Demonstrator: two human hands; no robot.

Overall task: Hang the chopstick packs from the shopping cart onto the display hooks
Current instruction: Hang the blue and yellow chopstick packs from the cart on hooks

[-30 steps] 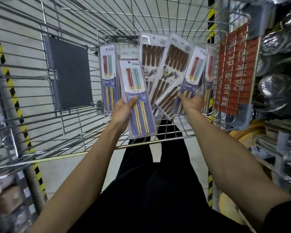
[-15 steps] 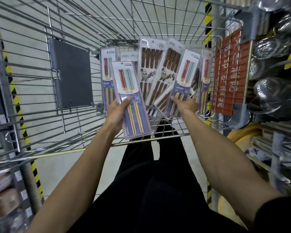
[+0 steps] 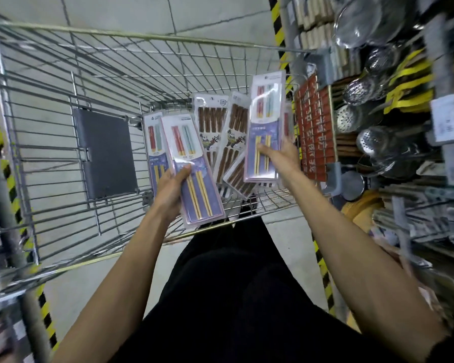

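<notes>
Packs in both hands over the shopping cart (image 3: pixel 116 56). Left hand (image 3: pixel 172 189) grips a coloured chopstick pack (image 3: pixel 194 163) by its lower half, thumb across the front, fingers round the back. Right hand (image 3: pixel 283 155) holds a second coloured pack (image 3: pixel 266 121) upright and higher, above the cart's right side, thumb pressed on the face. Down in the basket lean more: brown panda packs (image 3: pixel 211 121), and another coloured pack (image 3: pixel 154 142) just behind the left-hand one. The shelving (image 3: pixel 378 142) at right is a blur of steel strainers; I can't make out the display hooks from here.

The step, I'd judge, is carrying this pair across to the hooks. To do it well: grip low so the top end, where a hang hole would sit, is free; turn the printed face outward; take one pack at a time, right one first as it's nearer the shelving. Line the hole with the hook tip, slide straight back, let go only once it hangs. Mind the cart's wire edge and the red sign (image 3: pixel 316 127) on the way over
</notes>
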